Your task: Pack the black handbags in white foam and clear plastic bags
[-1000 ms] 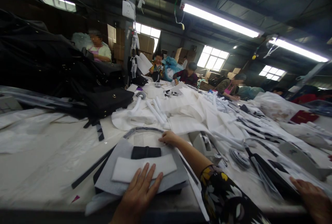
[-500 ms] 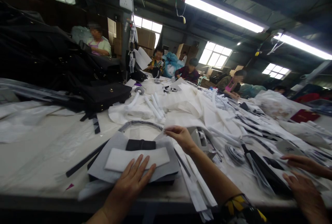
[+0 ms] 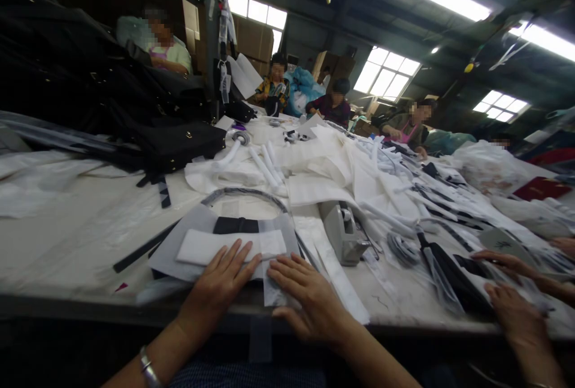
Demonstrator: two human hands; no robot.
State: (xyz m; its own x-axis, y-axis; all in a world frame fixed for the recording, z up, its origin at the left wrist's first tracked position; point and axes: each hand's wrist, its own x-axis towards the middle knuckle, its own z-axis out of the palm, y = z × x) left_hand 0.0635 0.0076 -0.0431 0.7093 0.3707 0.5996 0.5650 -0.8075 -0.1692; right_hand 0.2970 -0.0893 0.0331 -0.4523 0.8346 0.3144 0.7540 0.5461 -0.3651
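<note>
In the head view, your left hand [image 3: 229, 271] lies flat, fingers slightly spread, on the white pad [image 3: 193, 247]. The pad sits on a grey sheet [image 3: 173, 243] near the front edge of the worktop [image 3: 90, 238], just in front of a black piece [image 3: 236, 225]. Your right hand [image 3: 303, 286], flat with its fingers extended, presses a clear strip [image 3: 272, 293] that crosses the pad's right end. A grey tape dispenser [image 3: 344, 238] stands to the right, near that hand.
</note>
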